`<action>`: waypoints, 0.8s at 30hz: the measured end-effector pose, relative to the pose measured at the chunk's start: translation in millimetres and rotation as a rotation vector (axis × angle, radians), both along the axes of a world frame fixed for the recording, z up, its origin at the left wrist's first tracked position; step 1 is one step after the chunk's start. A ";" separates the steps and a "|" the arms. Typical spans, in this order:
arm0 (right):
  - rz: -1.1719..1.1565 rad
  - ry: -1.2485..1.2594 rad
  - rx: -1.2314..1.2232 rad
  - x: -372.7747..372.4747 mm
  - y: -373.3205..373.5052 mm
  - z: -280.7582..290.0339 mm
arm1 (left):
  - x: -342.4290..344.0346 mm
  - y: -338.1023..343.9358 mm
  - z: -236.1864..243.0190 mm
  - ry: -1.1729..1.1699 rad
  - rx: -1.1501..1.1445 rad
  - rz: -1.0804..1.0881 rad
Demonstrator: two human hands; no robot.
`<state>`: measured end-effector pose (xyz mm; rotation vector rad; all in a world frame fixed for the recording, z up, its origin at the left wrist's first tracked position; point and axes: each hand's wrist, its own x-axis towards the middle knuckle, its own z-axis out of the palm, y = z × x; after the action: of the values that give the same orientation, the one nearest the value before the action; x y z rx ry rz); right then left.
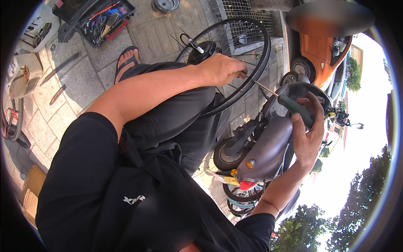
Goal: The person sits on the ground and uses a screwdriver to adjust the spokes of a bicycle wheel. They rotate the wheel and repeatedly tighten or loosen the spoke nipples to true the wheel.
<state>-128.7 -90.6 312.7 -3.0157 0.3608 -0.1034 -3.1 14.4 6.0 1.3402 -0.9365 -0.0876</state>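
A spoked wheel (pixel 263 63) with a black rim and a dark hub (pixel 202 52) leans against my legs. My left hand (pixel 221 69) reaches in among its spokes, the fingers curled closed close to the inner side of the rim. What those fingers pinch, perhaps a spoke, is too small to tell. In my right hand (pixel 308 128) is a screwdriver (pixel 289 105) with a dark green handle, gripped between thumb and fingers. Its thin metal shaft points at the rim, and the tip is at or very near the rim's outer edge.
An open toolbox (pixel 105 23) full of hand tools lies at the upper left, with a round metal part (pixel 166 5) beyond. Two long blade-like pieces (pixel 58 69) lie on the paving. A grey scooter (pixel 268 143) stands right of the wheel; an orange car (pixel 317 52) is behind it.
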 end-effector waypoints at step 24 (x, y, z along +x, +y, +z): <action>0.127 -0.175 0.039 -14.7 -5.6 -17.1 | -1.4 -3.5 -7.1 0.008 -0.034 0.005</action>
<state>-143.5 -96.2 295.6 -2.9520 0.1532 -0.3434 -4.6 10.9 -1.1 1.3103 -0.9243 -0.0729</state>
